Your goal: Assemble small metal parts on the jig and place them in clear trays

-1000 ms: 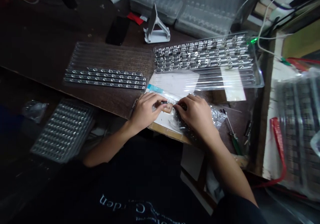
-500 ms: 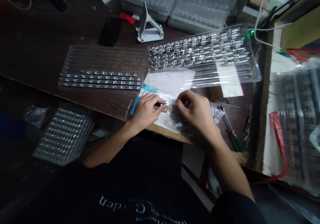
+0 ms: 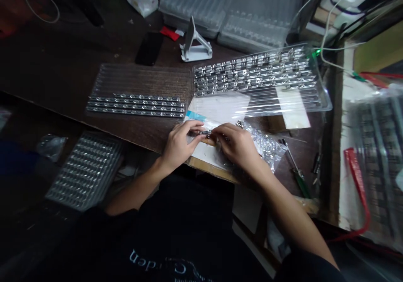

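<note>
Between the thumb and fingers of my left hand [image 3: 180, 146] is a small metal D-sub connector [image 3: 205, 133], its dark face with rows of dots turned up. My right hand [image 3: 239, 146] is closed in a pinch at the connector's right end; what its fingertips hold is too small to make out. Both hands are over a white sheet [image 3: 206, 156] at the table's front edge. Just right of my right hand lies a clear plastic bag [image 3: 267, 144] of small shiny metal parts.
A clear tray [image 3: 141, 80] with several rows of connectors lies left; another tray [image 3: 324, 101] holds more at right. Behind stand a white phone stand [image 3: 197, 51], a black phone [image 3: 149, 48] and stacked trays [image 3: 195, 4]. A green-handled screwdriver [image 3: 300, 183] lies right. Filled trays [image 3: 82, 170] sit lower left.
My right hand has moved left from over the bag to the connector in my left hand. The connector now shows its dotted face, and the bag is more exposed. The view has shifted slightly.
</note>
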Motion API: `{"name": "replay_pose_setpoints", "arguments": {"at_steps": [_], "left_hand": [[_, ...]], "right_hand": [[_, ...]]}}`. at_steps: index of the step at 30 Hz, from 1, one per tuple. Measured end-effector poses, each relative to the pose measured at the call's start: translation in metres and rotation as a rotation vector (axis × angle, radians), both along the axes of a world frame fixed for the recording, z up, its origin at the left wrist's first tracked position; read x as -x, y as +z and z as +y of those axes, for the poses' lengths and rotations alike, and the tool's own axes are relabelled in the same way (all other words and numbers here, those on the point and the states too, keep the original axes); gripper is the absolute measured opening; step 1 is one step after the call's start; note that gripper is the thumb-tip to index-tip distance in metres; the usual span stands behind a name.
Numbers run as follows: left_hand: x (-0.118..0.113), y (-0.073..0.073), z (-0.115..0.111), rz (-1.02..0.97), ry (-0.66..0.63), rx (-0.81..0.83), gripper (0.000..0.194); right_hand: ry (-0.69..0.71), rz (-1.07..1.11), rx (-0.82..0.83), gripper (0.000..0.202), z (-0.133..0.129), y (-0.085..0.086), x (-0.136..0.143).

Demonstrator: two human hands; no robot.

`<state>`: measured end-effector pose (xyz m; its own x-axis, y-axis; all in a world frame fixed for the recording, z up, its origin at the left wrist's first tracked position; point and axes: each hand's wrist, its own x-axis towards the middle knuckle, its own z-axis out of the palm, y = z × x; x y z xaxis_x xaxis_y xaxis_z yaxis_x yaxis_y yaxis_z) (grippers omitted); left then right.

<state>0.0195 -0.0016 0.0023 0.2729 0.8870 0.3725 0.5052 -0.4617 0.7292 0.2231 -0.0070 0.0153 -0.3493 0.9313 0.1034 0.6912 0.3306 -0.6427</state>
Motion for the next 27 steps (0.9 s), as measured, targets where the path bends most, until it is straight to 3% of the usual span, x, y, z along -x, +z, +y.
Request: {"name": "replay_pose_setpoints", "arguments": {"at_steps": [4,7,11,17,27], "left_hand": [[0.016,0.005,0.002,0.090,0.034,-0.043,0.029],[0.030,0.012,0.014,0.169,0.023,-0.072,0.018],[0.050,0.021,0.049,0.201,0.055,-0.106,0.012],[0.059,0.019,0.094,0.258,-0.007,-0.125,0.015],[0.075,0.021,0.105,0.467,0.052,-0.103,0.016]], "right_hand": [[0.104,-0.220,-0.070,0.021,-0.004,-0.004,0.011],[0.122,-0.254,-0.101,0.019,-0.004,-0.006,0.011],[0.127,-0.181,-0.090,0.018,-0.003,-0.004,0.010],[0.188,-0.409,-0.193,0.017,-0.007,0.004,0.015],[0.223,-0.364,-0.168,0.019,-0.007,0.006,0.017]]}}
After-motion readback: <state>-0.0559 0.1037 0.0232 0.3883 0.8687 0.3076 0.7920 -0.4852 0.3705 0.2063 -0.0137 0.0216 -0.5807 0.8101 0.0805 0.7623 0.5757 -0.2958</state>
